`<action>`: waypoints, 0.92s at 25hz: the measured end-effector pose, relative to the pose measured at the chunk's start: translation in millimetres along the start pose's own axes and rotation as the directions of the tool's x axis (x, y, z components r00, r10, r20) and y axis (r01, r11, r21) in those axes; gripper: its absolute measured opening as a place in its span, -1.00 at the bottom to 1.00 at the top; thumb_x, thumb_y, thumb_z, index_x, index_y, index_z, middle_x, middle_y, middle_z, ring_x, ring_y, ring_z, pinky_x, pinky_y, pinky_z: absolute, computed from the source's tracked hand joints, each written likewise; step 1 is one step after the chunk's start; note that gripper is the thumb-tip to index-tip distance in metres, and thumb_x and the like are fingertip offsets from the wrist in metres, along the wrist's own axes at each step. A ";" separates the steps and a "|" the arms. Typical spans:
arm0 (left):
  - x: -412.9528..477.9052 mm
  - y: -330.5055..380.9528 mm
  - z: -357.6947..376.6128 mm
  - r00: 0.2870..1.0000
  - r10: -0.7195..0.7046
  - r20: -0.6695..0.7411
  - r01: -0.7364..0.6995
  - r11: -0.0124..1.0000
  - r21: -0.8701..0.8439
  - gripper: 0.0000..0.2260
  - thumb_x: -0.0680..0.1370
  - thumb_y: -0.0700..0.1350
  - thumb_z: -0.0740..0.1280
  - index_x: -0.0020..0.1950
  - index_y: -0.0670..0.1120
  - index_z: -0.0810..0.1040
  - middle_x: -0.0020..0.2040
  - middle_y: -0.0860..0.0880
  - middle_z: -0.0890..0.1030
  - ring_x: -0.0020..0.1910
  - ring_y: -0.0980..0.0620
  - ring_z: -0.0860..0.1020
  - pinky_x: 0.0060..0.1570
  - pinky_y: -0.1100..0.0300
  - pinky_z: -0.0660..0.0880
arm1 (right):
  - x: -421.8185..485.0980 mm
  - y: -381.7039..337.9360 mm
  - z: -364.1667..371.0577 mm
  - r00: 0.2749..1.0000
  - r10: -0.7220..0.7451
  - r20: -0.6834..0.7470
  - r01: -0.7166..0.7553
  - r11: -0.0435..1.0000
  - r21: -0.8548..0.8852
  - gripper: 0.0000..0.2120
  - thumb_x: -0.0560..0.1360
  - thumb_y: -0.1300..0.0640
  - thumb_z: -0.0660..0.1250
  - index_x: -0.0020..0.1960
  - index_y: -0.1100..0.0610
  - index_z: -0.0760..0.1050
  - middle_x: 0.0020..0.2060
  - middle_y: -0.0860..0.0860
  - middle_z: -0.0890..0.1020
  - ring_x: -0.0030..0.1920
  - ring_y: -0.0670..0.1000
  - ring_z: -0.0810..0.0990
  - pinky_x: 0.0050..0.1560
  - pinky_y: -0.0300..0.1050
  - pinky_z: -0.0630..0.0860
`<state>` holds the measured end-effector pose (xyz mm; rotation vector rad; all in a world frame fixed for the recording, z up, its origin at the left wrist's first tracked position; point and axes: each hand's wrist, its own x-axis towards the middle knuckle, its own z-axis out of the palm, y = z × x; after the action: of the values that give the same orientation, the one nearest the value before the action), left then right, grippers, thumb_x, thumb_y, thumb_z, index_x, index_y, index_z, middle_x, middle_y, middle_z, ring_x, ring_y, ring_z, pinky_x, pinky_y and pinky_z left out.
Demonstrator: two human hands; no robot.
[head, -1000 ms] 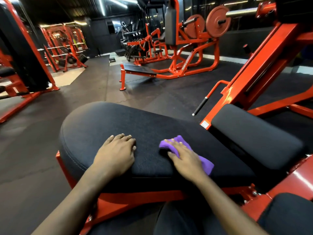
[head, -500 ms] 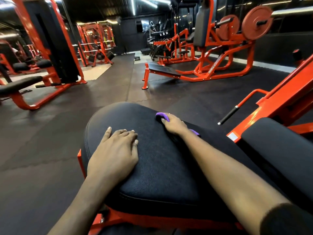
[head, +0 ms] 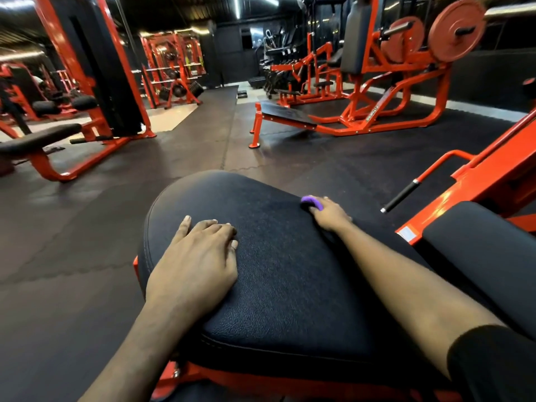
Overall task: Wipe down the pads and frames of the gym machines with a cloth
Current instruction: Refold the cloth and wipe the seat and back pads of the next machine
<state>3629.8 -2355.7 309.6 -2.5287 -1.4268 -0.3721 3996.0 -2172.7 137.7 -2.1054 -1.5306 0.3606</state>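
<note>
A large black padded seat (head: pixel 278 291) on an orange frame (head: pixel 203 375) fills the lower middle of the head view. My left hand (head: pixel 197 262) rests flat on the pad's near left part, fingers straight and together. At the pad's far right edge my right hand (head: pixel 329 213) presses down on a purple cloth (head: pixel 311 202). Only a small fold of the cloth shows past the fingers. The rest is under the hand.
A second black pad (head: pixel 478 256) sits to the right, beside an orange sloped beam (head: pixel 487 175) with a black-grip handle (head: pixel 401 195). Ahead stands a flat bench (head: pixel 287 113) and a plate-loaded machine (head: pixel 458 30). Another bench (head: pixel 40 139) stands at the left on the dark rubber floor.
My right hand slid the cloth from the near middle of the pad out to its far right edge. The view swung left and nearer. My left hand stayed on the pad.
</note>
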 end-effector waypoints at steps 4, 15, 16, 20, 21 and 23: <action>1.4 1.0 1.0 1.000 0.004 0.014 -0.004 1.000 0.011 -0.61 0.61 0.07 -0.05 0.23 0.06 0.51 0.27 0.09 0.56 0.40 0.10 0.38 0.56 0.00 0.03 | -52.1 2.0 -33.1 0.956 0.293 -0.011 -0.290 0.951 0.109 -0.63 0.57 -0.24 0.16 0.37 -0.39 0.39 0.46 0.02 0.45 0.42 0.19 0.43 0.35 0.08 0.38; -2.4 1.1 -1.4 1.000 0.013 -0.020 -0.014 1.000 -0.006 -0.77 0.64 -0.02 0.09 0.14 0.03 0.52 0.19 0.04 0.59 0.31 0.05 0.45 0.55 0.00 0.07 | -93.8 -155.3 -25.1 0.877 -0.478 -0.053 0.481 0.864 0.153 -0.51 0.55 -0.29 0.19 0.47 -0.36 0.31 0.51 -0.24 0.34 0.55 -0.18 0.20 0.53 0.06 0.24; -2.8 1.0 -1.8 1.000 0.014 -0.016 -0.014 1.000 -0.012 -0.77 0.64 -0.01 0.08 0.12 0.03 0.52 0.16 0.05 0.60 0.29 0.04 0.46 0.55 0.00 0.07 | -90.5 -125.5 -23.5 0.912 -0.405 -0.061 0.410 0.901 0.144 -0.46 0.49 -0.34 0.14 0.46 -0.38 0.30 0.50 -0.27 0.36 0.55 -0.19 0.21 0.53 0.09 0.26; -1.7 0.7 -1.2 0.999 0.040 -0.017 -0.040 0.999 -0.028 -0.78 0.64 -0.01 0.06 0.04 0.03 0.50 0.08 0.05 0.60 0.22 0.03 0.48 0.53 -0.01 0.10 | -119.7 -13.1 -33.0 0.999 0.024 -0.034 -0.021 0.995 0.098 -0.43 0.36 -0.45 0.01 0.35 -0.43 0.32 0.35 -0.27 0.48 0.45 0.04 0.41 0.36 0.21 0.40; -2.1 0.6 -1.0 0.999 0.046 -0.017 -0.047 0.998 -0.034 -0.78 0.64 -0.01 0.06 0.03 0.03 0.50 0.07 0.05 0.60 0.20 0.03 0.49 0.53 -0.01 0.11 | -147.4 -12.1 -43.3 0.994 0.103 -0.034 -0.100 0.991 0.084 -0.50 0.41 -0.43 0.05 0.33 -0.42 0.35 0.32 -0.23 0.51 0.40 0.07 0.46 0.30 0.16 0.43; -3.1 0.7 -0.3 0.998 0.057 -0.028 -0.058 0.997 -0.047 -0.78 0.64 -0.02 0.07 0.04 0.02 0.50 0.06 0.04 0.61 0.18 0.02 0.50 0.52 0.00 0.13 | -207.4 -33.6 -58.6 0.984 0.173 -0.043 -0.171 0.984 0.053 -0.67 0.57 -0.28 0.16 0.32 -0.40 0.41 0.33 -0.20 0.54 0.35 0.09 0.50 0.24 0.05 0.42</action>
<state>3628.8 -2358.6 308.9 -2.5860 -1.3477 -0.4329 3929.3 -2374.1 188.1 -2.1983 -1.3037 0.4022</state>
